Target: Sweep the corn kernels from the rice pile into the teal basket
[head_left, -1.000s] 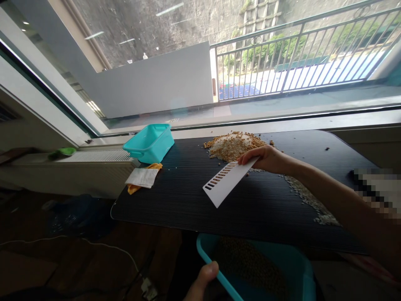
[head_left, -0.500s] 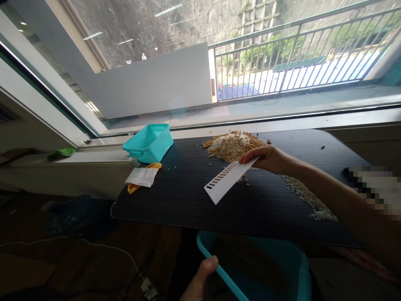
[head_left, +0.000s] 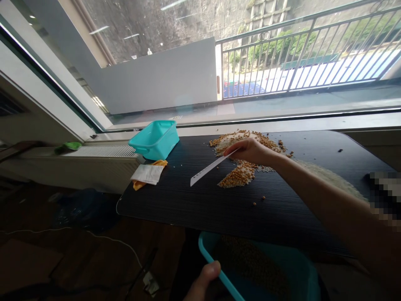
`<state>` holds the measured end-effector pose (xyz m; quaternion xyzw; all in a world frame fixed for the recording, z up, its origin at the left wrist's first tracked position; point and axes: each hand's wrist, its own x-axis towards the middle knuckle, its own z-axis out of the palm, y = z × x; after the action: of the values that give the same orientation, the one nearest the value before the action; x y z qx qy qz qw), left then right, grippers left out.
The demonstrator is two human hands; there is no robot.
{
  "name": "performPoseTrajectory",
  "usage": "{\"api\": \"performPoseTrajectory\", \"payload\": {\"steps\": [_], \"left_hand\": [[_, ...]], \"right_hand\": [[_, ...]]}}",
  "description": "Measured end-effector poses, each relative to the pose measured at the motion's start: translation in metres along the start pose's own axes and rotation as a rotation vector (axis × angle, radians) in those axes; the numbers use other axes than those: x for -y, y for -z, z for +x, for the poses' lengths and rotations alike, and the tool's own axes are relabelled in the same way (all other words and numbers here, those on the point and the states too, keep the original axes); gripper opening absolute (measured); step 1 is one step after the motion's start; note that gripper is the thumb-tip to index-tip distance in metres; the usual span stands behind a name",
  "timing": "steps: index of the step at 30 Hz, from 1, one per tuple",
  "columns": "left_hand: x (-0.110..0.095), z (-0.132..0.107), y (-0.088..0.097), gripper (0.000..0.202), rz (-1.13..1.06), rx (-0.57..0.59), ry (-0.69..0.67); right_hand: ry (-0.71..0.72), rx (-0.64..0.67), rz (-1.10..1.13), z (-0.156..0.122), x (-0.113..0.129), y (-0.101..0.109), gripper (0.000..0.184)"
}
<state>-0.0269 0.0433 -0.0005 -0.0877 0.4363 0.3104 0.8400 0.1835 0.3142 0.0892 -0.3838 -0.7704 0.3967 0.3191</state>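
Pinched in my right hand (head_left: pixel 250 151) is a thin white strip with a row of slots (head_left: pixel 206 169), tilted nearly edge-on to me. It is over the dark tabletop (head_left: pixel 163 205), just left of a tongue of yellowish beans and white grains (head_left: pixel 239 176). Behind the hand lies a larger mixed pile (head_left: pixel 225 141), partly covered by fingers and wrist. Below the table's front edge, my left hand (head_left: pixel 205 279) grips the rim of a turquoise plastic basin (head_left: pixel 227 283). Its thumb lies over the rim; the other fingers are hidden. Dark-looking beans (head_left: pixel 250 259) lie inside the basin.
Another turquoise basin (head_left: pixel 167 144) stands at the table's back left. In front of it lies a white folded cloth (head_left: pixel 147 174) on an orange one. White grains (head_left: pixel 332 179) spread beyond my right forearm. The window (head_left: pixel 163 83) borders the table's far side.
My right hand has shifted left with the strip, which has turned nearly edge-on. A tongue of beans and grains now extends from the pile toward me. My left hand keeps its hold.
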Motion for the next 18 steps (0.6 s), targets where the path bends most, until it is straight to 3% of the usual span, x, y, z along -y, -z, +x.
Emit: {"api": "performPoseTrajectory", "payload": {"steps": [7, 18], "left_hand": [[-0.005, 0.003, -0.003, 0.056, 0.027, -0.059, -0.026], [0.001, 0.004, -0.012, 0.067, 0.073, -0.008, -0.063]], "right_hand": [[-0.063, 0.041, -0.011, -0.026, -0.005, 0.017, 0.014], [-0.108, 0.004, 0.053, -0.057, 0.003, 0.026, 0.015]]}}
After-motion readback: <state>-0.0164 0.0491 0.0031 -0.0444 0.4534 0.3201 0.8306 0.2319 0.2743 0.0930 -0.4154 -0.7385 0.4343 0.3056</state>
